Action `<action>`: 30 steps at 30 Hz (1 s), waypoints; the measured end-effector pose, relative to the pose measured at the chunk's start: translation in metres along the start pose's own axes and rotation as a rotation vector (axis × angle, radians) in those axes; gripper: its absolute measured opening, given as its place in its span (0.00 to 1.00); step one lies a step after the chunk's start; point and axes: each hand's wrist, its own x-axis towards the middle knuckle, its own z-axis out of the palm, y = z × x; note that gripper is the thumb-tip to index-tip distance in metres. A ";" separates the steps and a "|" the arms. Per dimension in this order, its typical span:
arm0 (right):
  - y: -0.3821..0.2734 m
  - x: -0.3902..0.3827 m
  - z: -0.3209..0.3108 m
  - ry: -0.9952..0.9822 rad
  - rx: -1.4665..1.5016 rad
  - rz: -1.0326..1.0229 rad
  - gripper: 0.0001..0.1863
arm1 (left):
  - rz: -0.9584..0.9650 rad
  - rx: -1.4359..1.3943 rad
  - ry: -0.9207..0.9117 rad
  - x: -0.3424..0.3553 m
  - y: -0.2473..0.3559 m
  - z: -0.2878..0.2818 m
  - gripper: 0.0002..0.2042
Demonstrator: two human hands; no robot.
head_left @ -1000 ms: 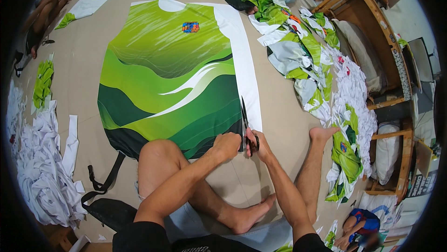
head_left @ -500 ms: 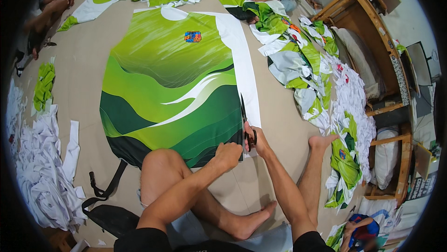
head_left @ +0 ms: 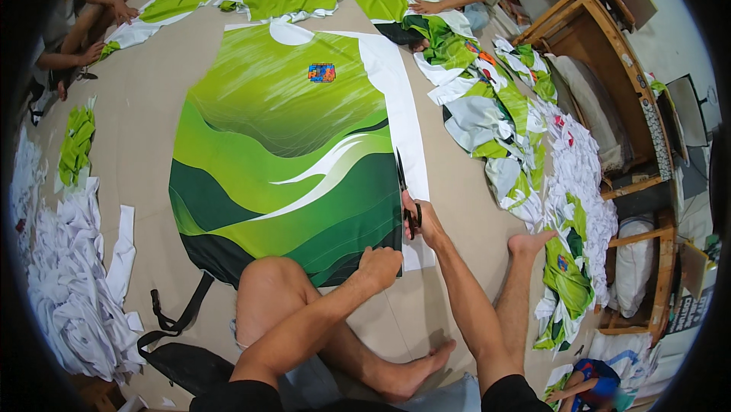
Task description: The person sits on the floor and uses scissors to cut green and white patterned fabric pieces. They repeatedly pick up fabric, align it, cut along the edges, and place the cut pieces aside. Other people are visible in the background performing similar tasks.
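A green printed jersey panel [head_left: 285, 153], shaded light to dark with a white swoosh and a small blue-orange patch, lies flat on the floor in front of me. White fabric borders its right side. My right hand [head_left: 424, 223] grips black-handled scissors [head_left: 401, 172], their blades pointing away from me along the seam between the print and the white margin [head_left: 411, 149]. Below the hand, a cut white strip lies apart from the green. My left hand [head_left: 381, 266] is closed on the panel's near right corner. My bent left knee touches the near edge.
White scraps [head_left: 72, 290] heap at left beside a black bag [head_left: 186, 359]. Green and white cuttings [head_left: 495, 122] run down the right, next to a white pile [head_left: 575, 176] and wooden shelves [head_left: 632, 69]. Co-workers' hands [head_left: 429, 5] handle fabric at the far side.
My right hand and the scissors have moved farther up the panel's right edge, away from the near corner. My left hand keeps its hold. A far-left person's hands have shifted onto a fabric piece.
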 end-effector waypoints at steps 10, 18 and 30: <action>-0.010 0.024 0.004 0.063 -0.052 -0.046 0.35 | 0.001 0.015 0.047 0.002 -0.002 0.003 0.08; -0.035 0.047 0.003 0.064 -0.069 -0.059 0.37 | 0.004 -0.001 -0.024 0.002 0.002 0.000 0.09; -0.062 0.072 0.001 0.020 0.006 -0.009 0.38 | -0.006 0.002 -0.044 0.002 0.003 -0.003 0.08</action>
